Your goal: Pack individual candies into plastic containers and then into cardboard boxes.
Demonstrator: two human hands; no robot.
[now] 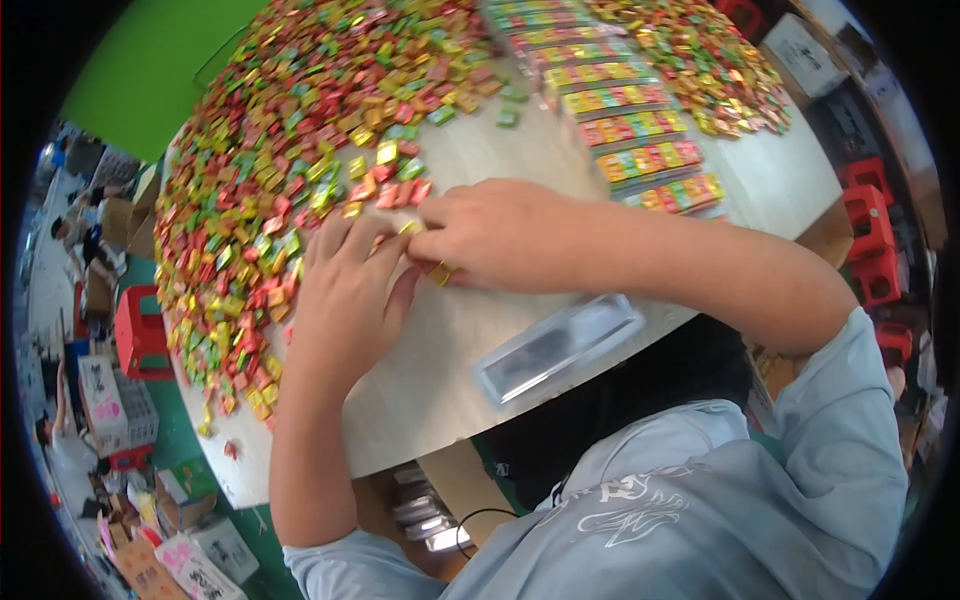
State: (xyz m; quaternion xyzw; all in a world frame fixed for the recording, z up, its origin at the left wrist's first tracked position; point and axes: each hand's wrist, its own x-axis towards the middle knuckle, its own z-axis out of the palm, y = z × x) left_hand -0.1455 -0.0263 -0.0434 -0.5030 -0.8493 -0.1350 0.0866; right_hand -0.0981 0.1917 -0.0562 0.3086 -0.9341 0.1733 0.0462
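Note:
Small foil-wrapped candies [330,110] in red, yellow, green and orange lie in a big loose heap on the pale table [430,390]. At the heap's near edge my two hands meet. My left hand [345,275] has its fingers bent, their tips closed on a yellow candy [410,228] between the hands. My right hand [490,235] reaches in from the right, its fingers closed round gold-wrapped candies [440,272]; how many is hidden. Just below my right forearm rests a clear plastic tray [560,345], with no candies showing in it.
A long row of clear packs filled with candies [630,128] runs away at the right. Beyond it lies a second candy heap [710,70]. Red stools [868,225] stand past the table's right edge, another red stool [140,335] at left. Cartons [115,400] and people are farther left.

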